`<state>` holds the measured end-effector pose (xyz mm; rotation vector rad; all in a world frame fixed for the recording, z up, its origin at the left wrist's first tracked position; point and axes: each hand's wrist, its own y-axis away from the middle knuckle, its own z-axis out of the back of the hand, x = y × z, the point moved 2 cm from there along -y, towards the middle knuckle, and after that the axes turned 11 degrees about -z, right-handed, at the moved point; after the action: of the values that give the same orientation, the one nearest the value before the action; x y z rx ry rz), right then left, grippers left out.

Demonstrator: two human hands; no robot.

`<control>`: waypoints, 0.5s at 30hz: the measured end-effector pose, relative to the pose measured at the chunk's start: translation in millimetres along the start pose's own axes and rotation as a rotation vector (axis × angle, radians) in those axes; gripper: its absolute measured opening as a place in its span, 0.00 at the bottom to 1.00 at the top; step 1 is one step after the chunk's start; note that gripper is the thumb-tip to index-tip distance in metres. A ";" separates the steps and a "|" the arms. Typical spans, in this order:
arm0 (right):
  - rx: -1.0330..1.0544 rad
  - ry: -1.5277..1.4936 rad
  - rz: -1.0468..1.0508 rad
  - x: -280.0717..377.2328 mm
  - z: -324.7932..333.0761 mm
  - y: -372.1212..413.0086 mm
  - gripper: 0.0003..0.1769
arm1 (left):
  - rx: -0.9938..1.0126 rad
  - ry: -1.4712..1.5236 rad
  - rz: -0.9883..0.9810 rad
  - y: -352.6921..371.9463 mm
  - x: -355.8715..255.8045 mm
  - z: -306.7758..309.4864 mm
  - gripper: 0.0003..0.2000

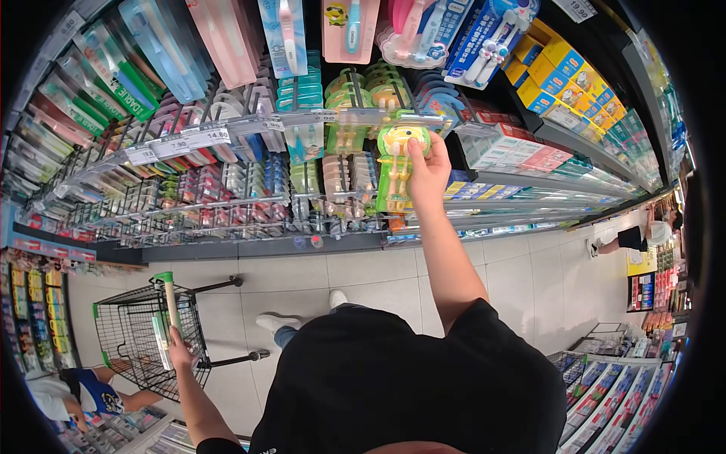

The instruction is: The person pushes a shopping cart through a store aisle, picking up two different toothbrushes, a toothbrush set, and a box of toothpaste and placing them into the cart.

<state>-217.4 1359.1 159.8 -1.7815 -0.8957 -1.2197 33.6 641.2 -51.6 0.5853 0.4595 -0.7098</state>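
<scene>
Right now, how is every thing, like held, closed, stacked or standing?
Right hand: closed, pinching.
Green toothbrush pack: held in the right hand; can't tell if it's unhooked.
Left hand: closed on the handle.
Cart handle: held.
Cart: standing on the floor.
Yellow boxes: stacked.
Shoes: being worn.

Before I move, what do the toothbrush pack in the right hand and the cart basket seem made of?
Toothbrush pack: likely glossy plastic over printed card, by its sheen and bright print; card isn't certain. Cart basket: likely dark matte metal wire, from thin crossing bars.
</scene>
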 end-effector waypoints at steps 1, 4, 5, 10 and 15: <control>0.000 -0.014 -0.004 0.3 -0.4 -0.2 0.17 | 0.000 -0.012 0.013 -1.5 1.0 -0.5 0.53; 0.004 -0.027 -0.025 1.4 0.1 -0.3 0.16 | -0.002 -0.016 0.024 -2.8 4.3 -1.0 0.53; 0.007 -0.024 -0.041 2.0 0.7 -0.4 0.16 | 0.000 -0.017 0.024 -2.9 4.9 -1.4 0.53; 0.023 -0.009 -0.055 1.4 2.0 -0.5 0.15 | 0.024 -0.024 0.020 -8.2 11.5 -1.7 0.54; 0.017 -0.019 -0.064 1.9 3.8 -1.5 0.15 | 0.009 0.000 0.006 -4.1 11.3 -3.4 0.54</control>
<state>-216.6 1363.4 161.0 -1.7653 -0.9779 -1.2338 37.6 635.6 -61.9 0.5951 0.4551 -0.7068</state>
